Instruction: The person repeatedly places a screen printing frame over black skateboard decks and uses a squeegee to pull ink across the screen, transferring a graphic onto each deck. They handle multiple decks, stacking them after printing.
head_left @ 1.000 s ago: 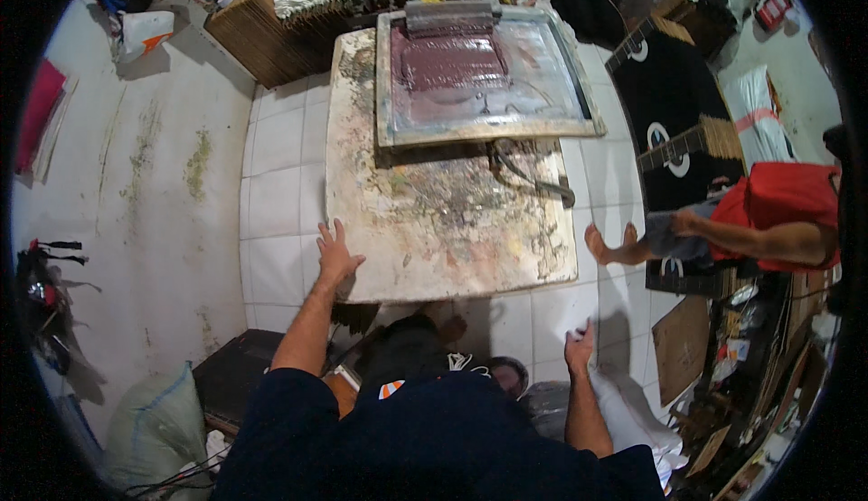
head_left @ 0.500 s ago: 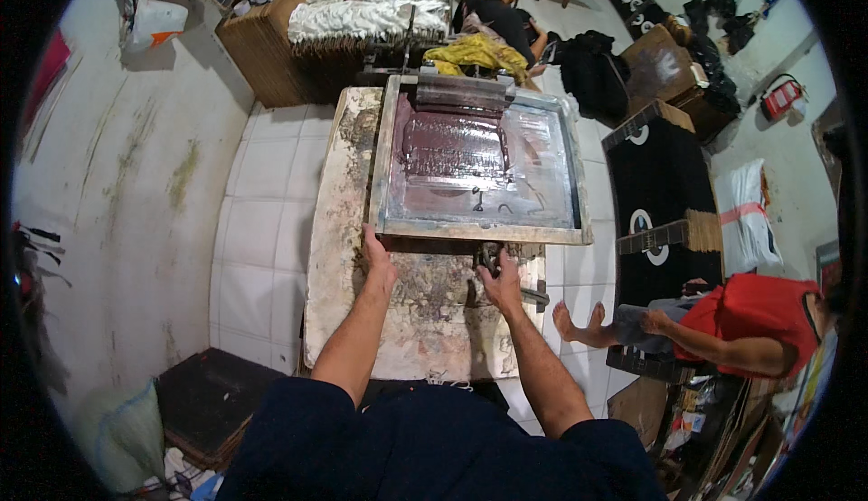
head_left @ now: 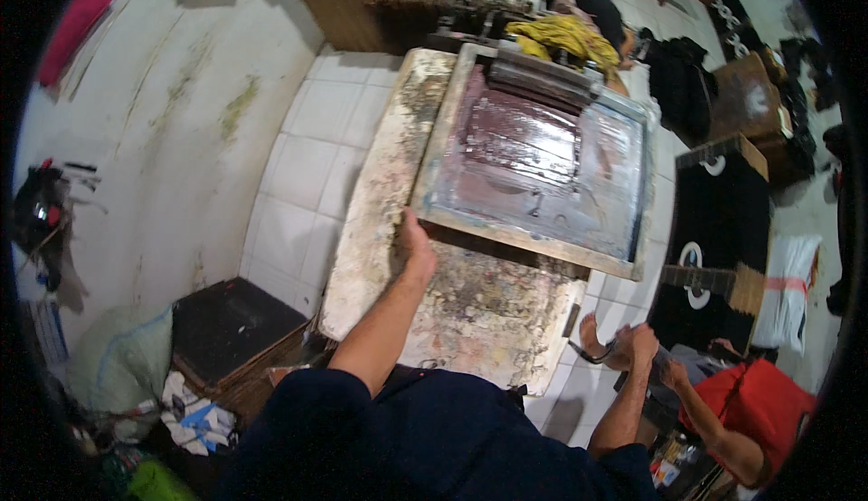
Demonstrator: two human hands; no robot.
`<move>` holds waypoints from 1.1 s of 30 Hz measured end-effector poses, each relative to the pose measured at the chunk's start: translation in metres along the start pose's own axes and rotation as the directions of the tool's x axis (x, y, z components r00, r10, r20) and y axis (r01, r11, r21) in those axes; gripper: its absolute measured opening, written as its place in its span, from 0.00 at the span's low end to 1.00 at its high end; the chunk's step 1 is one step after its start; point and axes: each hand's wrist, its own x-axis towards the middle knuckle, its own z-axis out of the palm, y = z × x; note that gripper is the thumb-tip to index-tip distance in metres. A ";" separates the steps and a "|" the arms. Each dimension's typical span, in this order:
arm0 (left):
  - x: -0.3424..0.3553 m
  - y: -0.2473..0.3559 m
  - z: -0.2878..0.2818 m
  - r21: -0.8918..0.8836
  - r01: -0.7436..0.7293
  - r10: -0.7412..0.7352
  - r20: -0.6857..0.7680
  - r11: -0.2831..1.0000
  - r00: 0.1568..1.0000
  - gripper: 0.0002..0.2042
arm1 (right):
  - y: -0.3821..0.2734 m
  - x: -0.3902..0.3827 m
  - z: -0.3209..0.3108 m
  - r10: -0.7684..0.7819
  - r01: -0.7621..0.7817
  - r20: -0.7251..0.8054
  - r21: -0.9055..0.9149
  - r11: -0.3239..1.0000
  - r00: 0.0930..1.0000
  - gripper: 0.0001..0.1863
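Note:
A wooden-framed printing screen point(head_left: 533, 237) lies tilted over a paint-stained board point(head_left: 497, 320). Dark maroon ink point(head_left: 515, 135) coats much of its mesh, and a wide dark bar point(head_left: 542, 80) crosses its far end. My left hand point(head_left: 418, 246) grips the near left corner of the frame, its fingers partly hidden. Off the board's right edge, my right hand point(head_left: 642, 343) is closed. Beside it shows a dark curved piece point(head_left: 592, 351); whether the fingers hold it I cannot tell.
A person in red point(head_left: 750, 411) sits close to my right hand. Black printed fabric on boards point(head_left: 714, 230) stands to the right. Yellow cloth point(head_left: 565, 38) lies beyond the screen, near another person point(head_left: 592, 4). A dark flat stack point(head_left: 235, 329) sits at left.
My right hand has moved from below the screen's near edge out to the right, past the board. My left hand stays at the frame's corner. The whole view has turned and shifted.

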 end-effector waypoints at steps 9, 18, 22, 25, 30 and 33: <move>-0.074 0.112 0.008 -0.003 0.248 -0.235 0.308 0.969 0.922 0.22 | -0.310 -0.023 -0.106 -0.321 0.792 -0.807 0.267 0.549 0.495 0.16; 0.090 0.135 -0.094 0.220 -0.565 0.449 0.411 0.796 0.793 0.14 | -0.305 0.029 -0.330 -0.006 0.785 -0.899 0.379 0.490 0.438 0.44; 0.179 0.037 -0.298 0.955 -0.080 -0.021 0.090 0.287 0.996 0.16 | -0.282 0.052 -0.411 -0.110 0.699 -0.819 0.401 0.592 0.564 0.47; 0.172 -0.022 -0.391 0.783 -0.041 -0.166 0.181 0.620 0.969 0.22 | -0.274 0.064 -0.458 -0.148 0.691 -0.717 0.563 0.454 0.681 0.47; 0.154 -0.048 -0.418 0.799 -0.364 0.251 0.273 0.478 0.929 0.20 | -0.276 0.073 -0.509 -0.140 0.691 -0.722 0.562 0.454 0.678 0.44; 0.155 -0.034 -0.415 0.803 -0.497 0.308 0.406 0.330 0.860 0.18 | -0.275 0.081 -0.529 -0.102 0.645 -0.678 0.626 0.438 0.728 0.43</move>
